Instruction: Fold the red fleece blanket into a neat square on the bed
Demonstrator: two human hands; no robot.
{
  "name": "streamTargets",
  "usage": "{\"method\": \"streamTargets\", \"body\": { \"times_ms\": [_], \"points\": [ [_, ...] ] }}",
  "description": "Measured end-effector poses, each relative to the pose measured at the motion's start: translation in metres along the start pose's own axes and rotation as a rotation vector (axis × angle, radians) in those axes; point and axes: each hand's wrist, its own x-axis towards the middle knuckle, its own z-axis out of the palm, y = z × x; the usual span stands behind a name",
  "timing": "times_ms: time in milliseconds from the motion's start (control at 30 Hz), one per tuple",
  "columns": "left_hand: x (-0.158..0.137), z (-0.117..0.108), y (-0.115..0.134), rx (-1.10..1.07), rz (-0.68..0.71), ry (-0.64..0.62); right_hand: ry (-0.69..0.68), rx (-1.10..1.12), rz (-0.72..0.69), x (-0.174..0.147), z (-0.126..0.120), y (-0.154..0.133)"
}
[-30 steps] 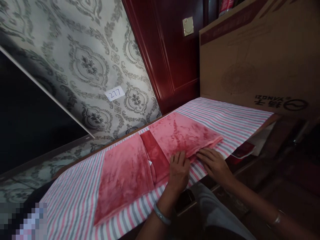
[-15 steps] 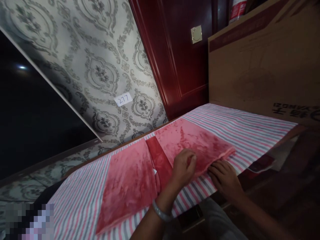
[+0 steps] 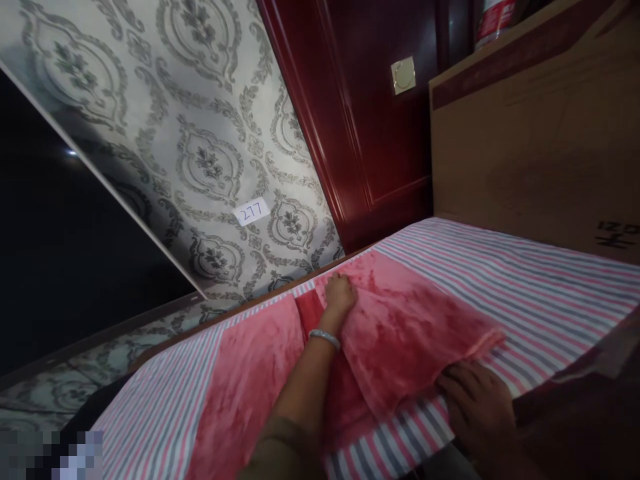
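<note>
A pink plush cloth lies folded on a surface covered with a pink, grey and white striped sheet. My left hand, with a bracelet on the wrist, reaches across to the cloth's far edge near the wall and rests there; whether it grips the cloth is unclear. My right hand lies flat at the near edge, its fingertips touching the cloth's near corner. A darker red strip shows in the fold beside my left wrist.
A large cardboard box stands at the right end of the sheet. Dark red wood panelling with a round brass fitting rises behind. Patterned wallpaper bears a small label reading 277. A dark screen fills the left.
My left hand moved from the cloth's near edge across to its far edge. My right hand stayed by the near corner. The view shifted closer and to the left.
</note>
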Motion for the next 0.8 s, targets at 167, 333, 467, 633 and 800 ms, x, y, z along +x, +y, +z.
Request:
{"method": "streamTargets", "body": {
  "times_ms": [167, 333, 467, 633, 800],
  "points": [
    [0.027, 0.013, 0.013, -0.019, 0.255, -0.151, 0.012, -0.022, -0.012, -0.003, 0.001, 0.002],
    [0.048, 0.02, -0.013, 0.055, 0.036, -0.289, 0.039, -0.058, -0.085, 0.002, 0.002, 0.005],
    [0.043, 0.016, -0.018, 0.075, 0.029, -0.243, 0.024, -0.05, -0.036, -0.002, 0.004, 0.006],
    [0.014, 0.017, -0.032, 0.101, 0.31, -0.264, -0.029, -0.016, 0.039, -0.005, -0.001, -0.001],
    [0.003, 0.008, -0.079, 0.211, -0.003, -0.256, -0.05, -0.016, 0.054, 0.004, -0.008, -0.006]
  ]
}}
